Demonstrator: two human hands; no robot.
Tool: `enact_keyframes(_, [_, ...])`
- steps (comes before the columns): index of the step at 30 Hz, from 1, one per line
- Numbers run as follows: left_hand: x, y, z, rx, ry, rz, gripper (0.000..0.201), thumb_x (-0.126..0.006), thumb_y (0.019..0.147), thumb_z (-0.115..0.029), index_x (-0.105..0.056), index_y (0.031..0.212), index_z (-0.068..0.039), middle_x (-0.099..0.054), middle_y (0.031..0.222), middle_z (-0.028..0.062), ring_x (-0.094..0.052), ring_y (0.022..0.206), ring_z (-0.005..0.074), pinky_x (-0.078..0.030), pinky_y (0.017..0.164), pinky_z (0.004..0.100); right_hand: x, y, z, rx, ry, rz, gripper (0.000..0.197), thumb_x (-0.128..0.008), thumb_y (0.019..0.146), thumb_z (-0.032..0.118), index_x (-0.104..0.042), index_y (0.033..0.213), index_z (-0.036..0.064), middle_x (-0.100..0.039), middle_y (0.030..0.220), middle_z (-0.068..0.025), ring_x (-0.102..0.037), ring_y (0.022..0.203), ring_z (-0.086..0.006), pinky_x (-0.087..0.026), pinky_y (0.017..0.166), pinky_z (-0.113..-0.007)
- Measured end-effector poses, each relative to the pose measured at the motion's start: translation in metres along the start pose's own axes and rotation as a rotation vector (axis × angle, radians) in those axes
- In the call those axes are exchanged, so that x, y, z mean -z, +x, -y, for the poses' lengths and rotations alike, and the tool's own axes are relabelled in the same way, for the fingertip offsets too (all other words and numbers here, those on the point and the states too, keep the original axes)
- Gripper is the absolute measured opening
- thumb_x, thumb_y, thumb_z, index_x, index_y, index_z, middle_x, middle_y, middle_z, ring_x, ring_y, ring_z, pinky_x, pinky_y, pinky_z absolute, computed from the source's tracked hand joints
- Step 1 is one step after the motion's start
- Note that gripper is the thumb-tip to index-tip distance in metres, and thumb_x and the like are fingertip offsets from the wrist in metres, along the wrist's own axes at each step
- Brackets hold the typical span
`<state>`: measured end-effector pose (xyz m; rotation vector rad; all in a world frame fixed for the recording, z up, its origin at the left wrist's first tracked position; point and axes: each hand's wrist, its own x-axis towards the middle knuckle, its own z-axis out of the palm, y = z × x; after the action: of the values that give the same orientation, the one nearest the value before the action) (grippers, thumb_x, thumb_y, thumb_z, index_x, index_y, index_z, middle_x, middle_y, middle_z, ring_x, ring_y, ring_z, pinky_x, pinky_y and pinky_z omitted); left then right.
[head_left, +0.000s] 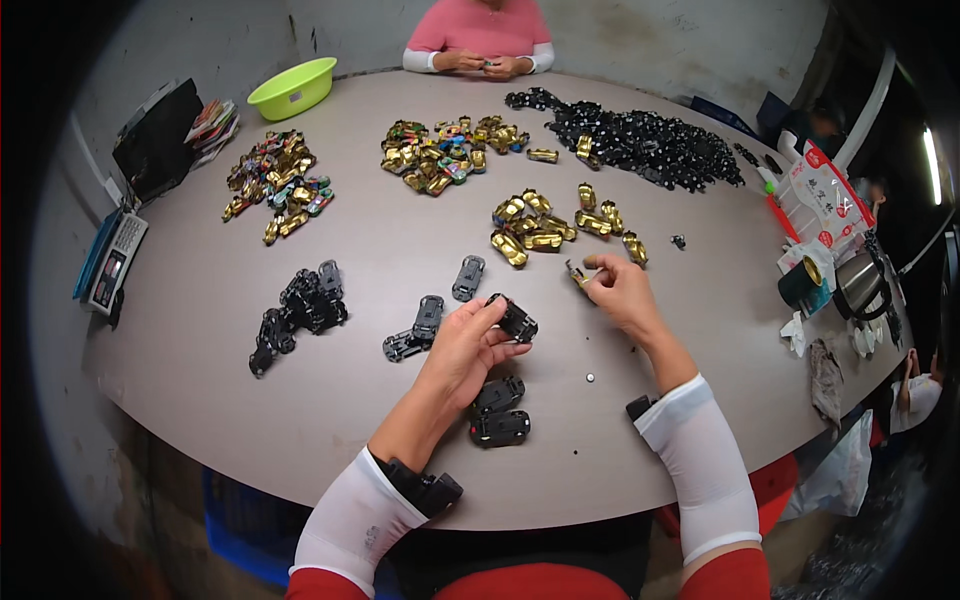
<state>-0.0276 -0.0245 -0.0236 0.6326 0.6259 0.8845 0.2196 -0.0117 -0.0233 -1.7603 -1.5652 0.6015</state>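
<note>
The left hand (468, 345) is gripping a black toy-car chassis (516, 320); just right of it, the right hand (618, 285) is pinching a small gold piece (577, 275), seemingly about to need careful alignment for fitting.

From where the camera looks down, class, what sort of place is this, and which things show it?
Probably a small toy-assembly workshop. Piles of gold car shells and black parts cover a shared table, the left hand holds a black chassis, and another person works opposite.
</note>
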Motion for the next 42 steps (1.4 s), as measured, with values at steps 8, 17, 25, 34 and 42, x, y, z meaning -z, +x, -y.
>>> enact_keyframes(8, [0.004,0.005,0.002,0.015,0.05,0.03,0.015,-0.06,0.092,-0.012,-0.056,0.104,-0.005,-0.066,0.094,0.0067,-0.065,0.083,0.0165,-0.057,0.078,0.0356,-0.005,-0.037,0.018,-0.193,0.449,0.238,0.023,-0.067,0.083,0.014,-0.065,0.101,-0.0014,-0.064,0.078,-0.0044,-0.059,0.065,-0.0103,-0.049,0.059,-0.026])
enact_keyframes(17, [0.003,0.005,0.002,0.016,0.124,0.006,0.017,-0.06,0.092,-0.014,-0.055,0.105,-0.004,-0.066,0.094,0.0069,-0.065,0.082,0.0157,-0.057,0.076,0.0344,-0.005,-0.036,-0.003,0.124,-0.092,-0.152,0.017,-0.068,0.08,0.017,-0.07,0.087,0.0018,-0.064,0.083,-0.0143,-0.062,0.072,-0.0279,-0.049,0.069,-0.038])
enact_keyframes(25, [0.003,0.004,0.002,-0.002,0.114,0.025,0.018,-0.059,0.092,-0.014,-0.055,0.107,-0.005,-0.066,0.093,0.0062,-0.065,0.082,0.0152,-0.057,0.077,0.0337,0.002,-0.054,0.028,0.19,-0.311,0.053,0.022,-0.065,0.077,0.009,-0.066,0.096,-0.0008,-0.061,0.089,-0.0127,-0.057,0.087,-0.0304,-0.046,0.078,-0.038])
enact_keyframes(34, [0.002,0.004,0.002,0.019,0.158,0.001,0.02,-0.059,0.092,-0.013,-0.054,0.11,-0.005,-0.065,0.095,0.0057,-0.065,0.083,0.0153,-0.057,0.078,0.035,-0.002,-0.045,0.022,0.473,-0.224,-0.168,0.019,-0.06,0.078,0.0,-0.066,0.096,0.0019,-0.062,0.095,-0.012,-0.058,0.091,-0.0299,-0.047,0.077,-0.039])
enact_keyframes(42, [0.002,0.003,0.003,0.009,0.156,-0.01,0.02,-0.06,0.092,-0.012,-0.055,0.109,-0.004,-0.064,0.096,0.005,-0.065,0.084,0.0146,-0.057,0.079,0.0349,-0.02,-0.056,0.046,0.039,-0.367,-0.037,0.048,-0.074,0.077,0.034,-0.058,0.103,-0.0027,-0.063,0.088,-0.0171,-0.064,0.084,-0.0342,-0.05,0.074,-0.044])
